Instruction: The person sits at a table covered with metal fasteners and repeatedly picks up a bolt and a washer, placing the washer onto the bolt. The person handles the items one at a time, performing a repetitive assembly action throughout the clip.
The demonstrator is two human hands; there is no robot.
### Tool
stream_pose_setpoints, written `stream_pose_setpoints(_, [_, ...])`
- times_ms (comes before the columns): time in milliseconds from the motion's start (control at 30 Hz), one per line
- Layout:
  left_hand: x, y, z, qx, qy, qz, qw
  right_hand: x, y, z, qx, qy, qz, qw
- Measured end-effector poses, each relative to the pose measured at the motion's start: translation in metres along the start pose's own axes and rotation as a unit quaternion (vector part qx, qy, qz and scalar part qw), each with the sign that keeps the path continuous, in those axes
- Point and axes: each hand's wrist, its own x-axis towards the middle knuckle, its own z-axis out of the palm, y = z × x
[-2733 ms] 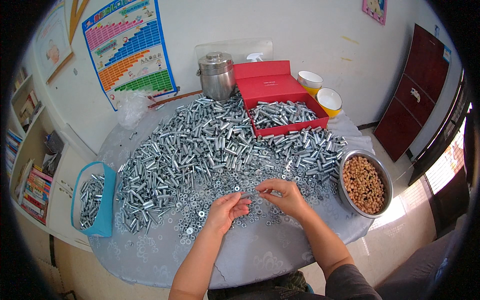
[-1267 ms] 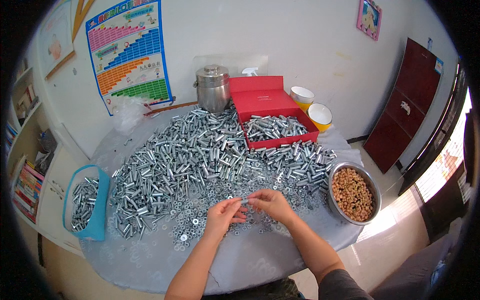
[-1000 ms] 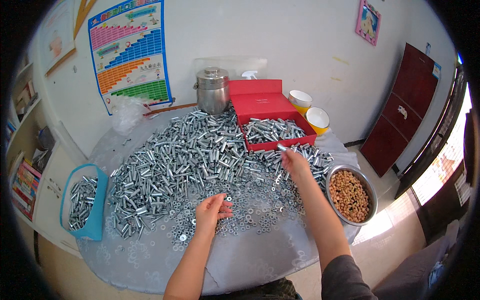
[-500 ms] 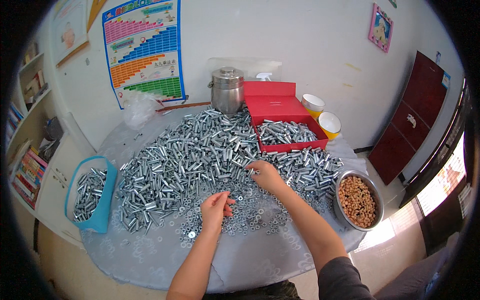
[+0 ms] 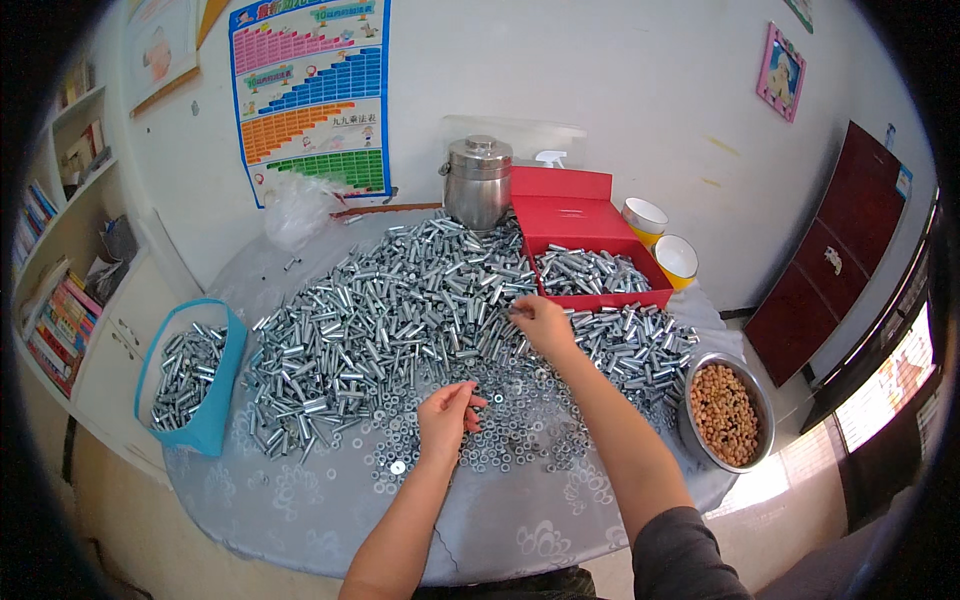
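A large pile of shiny metal sleeves [image 5: 350,320] spreads over the table, with many loose washers [image 5: 505,440] along its near edge. My left hand [image 5: 445,420] hovers above the washers, its fingers curled together. Whatever those fingers hold, if anything, is too small to make out. Farther forward, my right hand [image 5: 548,328] is over the pile near the red box [image 5: 605,300]. Its thumb and fingertips are pinched at a small greyish piece, whose kind I cannot make out. More sleeves fill the red box, whose lid stands raised behind.
Left stands a light-blue basket [image 5: 222,385] of sleeves. A steel bowl [image 5: 768,440] of brown, nut-like pieces sits at right. Behind the pile are a steel lidded pot [image 5: 478,190], a clear plastic bag [image 5: 300,212] and yellow-and-white bowls [image 5: 676,258]. The grey tablecloth [image 5: 300,530] covers the rounded table.
My right hand has moved forward over the pile, toward the red box. My left hand stays nearly in place, fingers still curled. The whole view has shifted slightly.
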Motion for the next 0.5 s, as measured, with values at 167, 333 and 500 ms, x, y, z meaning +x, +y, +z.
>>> stream_pose_setpoints(167, [0.0,0.0,0.0,0.015,0.006,0.002,1.0,0.001,0.019,-0.014,-0.113,-0.021,-0.178,0.977])
stream_pose_setpoints(333, [0.0,-0.002,0.003,0.02,-0.008,0.003,1.0,-0.003,0.024,-0.003,-0.172,0.009,-0.228,0.958])
stream_pose_setpoints(500, [0.001,-0.003,0.001,0.017,-0.01,0.001,1.0,-0.013,0.021,-0.012,-0.215,-0.012,-0.224,0.95])
